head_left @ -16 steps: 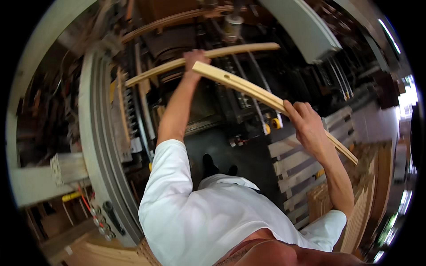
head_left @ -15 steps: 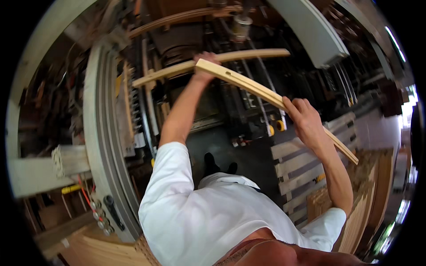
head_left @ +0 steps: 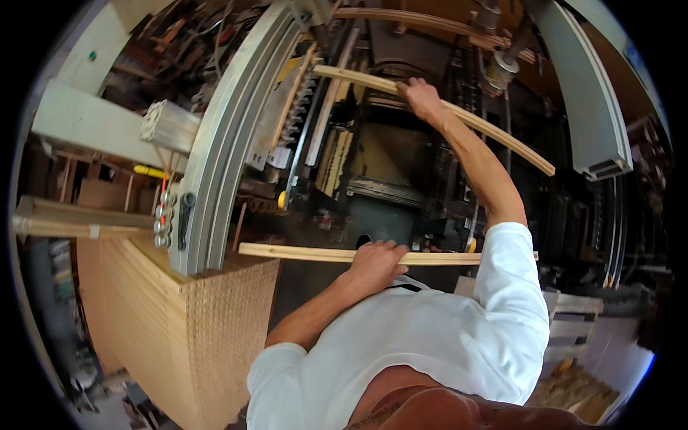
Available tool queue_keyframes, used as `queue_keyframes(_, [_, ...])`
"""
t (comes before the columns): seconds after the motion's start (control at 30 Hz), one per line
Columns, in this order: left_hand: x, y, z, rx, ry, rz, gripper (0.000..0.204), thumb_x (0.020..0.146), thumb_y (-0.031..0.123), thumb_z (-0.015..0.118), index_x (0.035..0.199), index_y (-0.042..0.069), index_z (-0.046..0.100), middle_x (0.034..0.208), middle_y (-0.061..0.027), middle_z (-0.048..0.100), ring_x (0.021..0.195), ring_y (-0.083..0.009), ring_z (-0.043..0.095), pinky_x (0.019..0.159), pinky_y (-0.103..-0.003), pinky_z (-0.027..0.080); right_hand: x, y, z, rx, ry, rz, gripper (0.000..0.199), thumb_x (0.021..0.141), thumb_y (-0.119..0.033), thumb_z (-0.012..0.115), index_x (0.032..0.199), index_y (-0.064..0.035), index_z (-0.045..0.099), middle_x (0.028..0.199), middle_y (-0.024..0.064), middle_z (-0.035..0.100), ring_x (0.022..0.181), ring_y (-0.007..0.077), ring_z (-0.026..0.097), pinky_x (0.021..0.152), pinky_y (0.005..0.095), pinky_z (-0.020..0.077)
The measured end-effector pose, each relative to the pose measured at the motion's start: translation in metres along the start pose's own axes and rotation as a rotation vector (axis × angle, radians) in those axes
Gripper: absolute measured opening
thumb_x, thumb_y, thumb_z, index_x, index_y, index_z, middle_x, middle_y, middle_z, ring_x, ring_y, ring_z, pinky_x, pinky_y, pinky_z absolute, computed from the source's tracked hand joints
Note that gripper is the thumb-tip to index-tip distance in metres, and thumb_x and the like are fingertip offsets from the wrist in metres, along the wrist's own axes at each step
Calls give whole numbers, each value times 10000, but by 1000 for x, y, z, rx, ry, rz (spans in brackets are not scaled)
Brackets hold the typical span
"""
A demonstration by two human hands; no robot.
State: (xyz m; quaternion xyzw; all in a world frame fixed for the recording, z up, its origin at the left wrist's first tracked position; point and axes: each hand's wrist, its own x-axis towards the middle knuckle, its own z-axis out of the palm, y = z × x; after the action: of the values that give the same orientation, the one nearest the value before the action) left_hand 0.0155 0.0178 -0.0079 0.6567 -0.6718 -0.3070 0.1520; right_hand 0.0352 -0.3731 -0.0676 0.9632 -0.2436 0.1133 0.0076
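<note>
Close to my waist, a pale wooden strip (head_left: 301, 252) lies crosswise with my left hand (head_left: 376, 263) closed around its middle. Its right part passes behind my right forearm and sleeve. Farther off, a second wooden strip (head_left: 505, 138) stretches across the dark machine (head_left: 390, 154), slanting down to the right. My right hand (head_left: 423, 100) reaches out and grips this one left of its middle, fingers curled over it. Thumb contact is partly hidden on both hands.
A grey metal beam (head_left: 222, 158) rises on the left, with a dark wrench (head_left: 185, 218) on it. Beside it stands a tall stack of wooden strips (head_left: 229, 322). Another grey beam (head_left: 591, 93) is at the right, near a cylindrical machine head (head_left: 499, 74). Slatted wood (head_left: 577, 308) lies lower right.
My hands have swapped strips: the left has left the far strip and holds the near one, now brought to my waist; the right has moved onto the far strip. The view has turned left.
</note>
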Motion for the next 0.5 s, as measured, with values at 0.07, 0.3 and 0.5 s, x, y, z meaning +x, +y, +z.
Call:
queue_keyframes(0.07, [-26,5,-7,16,82,-99,304,815,252,712,1042,68,626,898,-132,628,879,-361,614,755,-471,484,20,6,13,-59,40,33,407,848,-66,532,1248,-117,588,1100,188,600,1046,353,585,823,449,526])
queue_keyframes(0.3, [-91,29,-25,-26,266,-411,294,802,251,706,1023,75,630,856,-128,607,841,-348,611,717,-456,486,43,67,35,-97,211,202,223,894,-210,540,1068,-120,647,992,161,652,929,357,644,791,464,516])
queue_keyframes(0.5, [-125,35,-33,-134,393,-581,336,783,237,745,1073,89,662,864,-122,635,849,-335,633,716,-422,504,65,60,41,-89,163,155,212,895,-188,528,1054,-116,649,988,169,645,922,367,644,783,472,513])
